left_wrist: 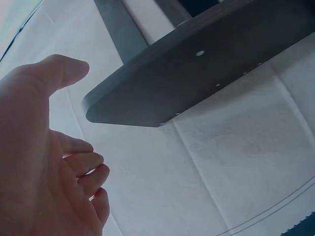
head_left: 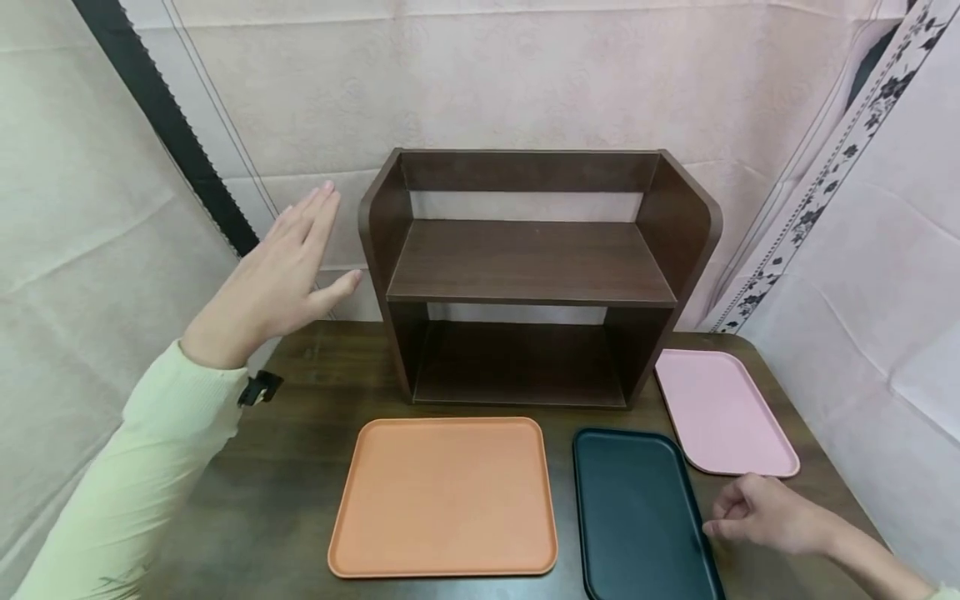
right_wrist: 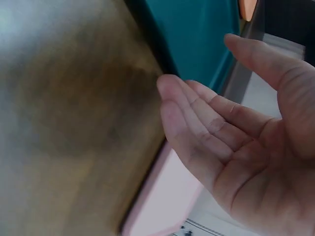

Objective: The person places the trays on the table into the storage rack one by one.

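Head view shows the left hand (head_left: 273,275) up in the air with its fingers straight and close together, thumb spread away, holding nothing. Just to its right stands a dark brown two-tier wooden shelf (head_left: 532,262); the left wrist view has a gap between that hand and the shelf's side panel (left_wrist: 197,69). A small black device (head_left: 260,388) sits at the cuff of the pale green sleeve (head_left: 150,467), below the left hand.

The right hand (head_left: 768,512) is low over the wooden table (head_left: 247,517), its fingers loosely bent and its thumb apart from them, gripping nothing. Directly to its left lies a dark teal rectangular tray (head_left: 637,508), its edge by the fingertips; whether they touch is unclear. Just beyond the right hand lies a pink tray (head_left: 727,408). An orange tray (head_left: 442,500) lies between the two hands, left of the teal one.
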